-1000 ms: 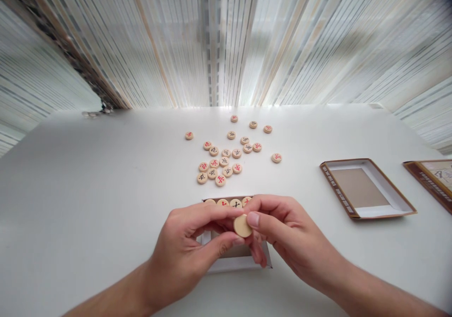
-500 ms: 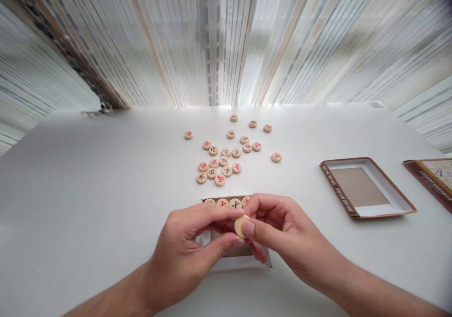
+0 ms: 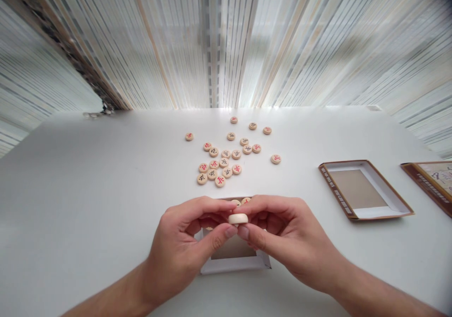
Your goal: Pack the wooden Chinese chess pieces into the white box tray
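Between the fingertips of both hands is a round wooden Chinese chess piece (image 3: 238, 219), its plain rim turned towards me. My left hand (image 3: 192, 241) pinches it from the left, and my right hand (image 3: 282, 232) pinches it from the right. Both are over an open cardboard box (image 3: 235, 266) with white walls and a brown bottom. Along the box's far side lie chess pieces (image 3: 246, 201), largely hidden behind my fingers.
Loose chess pieces (image 3: 220, 181) with red or black characters lie scattered on the white table (image 3: 106, 204) beyond the box. To the right rests an open tray-like box part (image 3: 360, 190), with a printed box lid (image 3: 434, 180) farther right. A striped string curtain (image 3: 233, 39) hangs behind.
The chess piece has been turned from its blank face to its edge. My right thumb has moved from its face to its lower side, and both hands now grip it evenly.
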A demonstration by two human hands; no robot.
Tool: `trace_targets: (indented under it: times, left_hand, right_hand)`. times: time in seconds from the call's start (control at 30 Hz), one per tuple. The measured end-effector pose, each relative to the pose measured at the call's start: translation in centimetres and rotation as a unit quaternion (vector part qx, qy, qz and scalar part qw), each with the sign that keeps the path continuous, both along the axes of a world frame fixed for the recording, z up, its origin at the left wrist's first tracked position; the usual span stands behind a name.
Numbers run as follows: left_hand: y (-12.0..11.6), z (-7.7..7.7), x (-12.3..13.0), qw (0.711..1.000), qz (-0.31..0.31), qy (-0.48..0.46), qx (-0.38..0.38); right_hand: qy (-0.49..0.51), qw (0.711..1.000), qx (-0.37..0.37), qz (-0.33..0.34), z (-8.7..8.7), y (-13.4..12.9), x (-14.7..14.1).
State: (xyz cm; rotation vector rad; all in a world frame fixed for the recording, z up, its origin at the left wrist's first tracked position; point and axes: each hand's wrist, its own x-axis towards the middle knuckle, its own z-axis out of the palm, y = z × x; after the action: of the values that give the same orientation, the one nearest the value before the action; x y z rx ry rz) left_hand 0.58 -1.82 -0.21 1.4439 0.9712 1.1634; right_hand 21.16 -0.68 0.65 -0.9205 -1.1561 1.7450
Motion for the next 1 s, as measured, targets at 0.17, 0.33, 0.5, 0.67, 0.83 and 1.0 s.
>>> trace_targets:
  times: [0.17, 0.33, 0.5, 0.67, 0.83, 1.0]
  left_hand:
    - [0.3, -0.4, -0.3, 0.989, 0.055, 0.067, 0.118]
    - [0.3, 0.1, -0.4, 0.966, 0.036, 0.108, 0.23]
    - [0.2, 0.0, -0.3, 0.974, 0.04, 0.102, 0.198]
    - [0.5, -0.1, -0.2, 0.985, 0.043, 0.08, 0.144]
    - [0.6, 0.2, -0.7, 0.988, 0.07, 0.078, 0.112]
    - [1.1, 0.2, -1.2, 0.984, 0.127, 0.109, 0.066]
  right_hand:
    - [-0.046, 0.993, 0.099, -0.036, -0.3, -0.4, -0.1]
    - [-0.046, 0.989, 0.131, -0.058, -0.5, -0.4, -0.2]
    - [-0.078, 0.981, 0.165, -0.065, -0.5, -0.5, -0.3]
    - [-0.14, 0.96, 0.23, -0.077, -0.4, -0.5, -0.3]
    - [-0.205, 0.924, 0.316, -0.065, -0.6, -0.6, 0.1]
    - [-0.273, 0.867, 0.415, -0.023, -0.8, -0.8, 0.1]
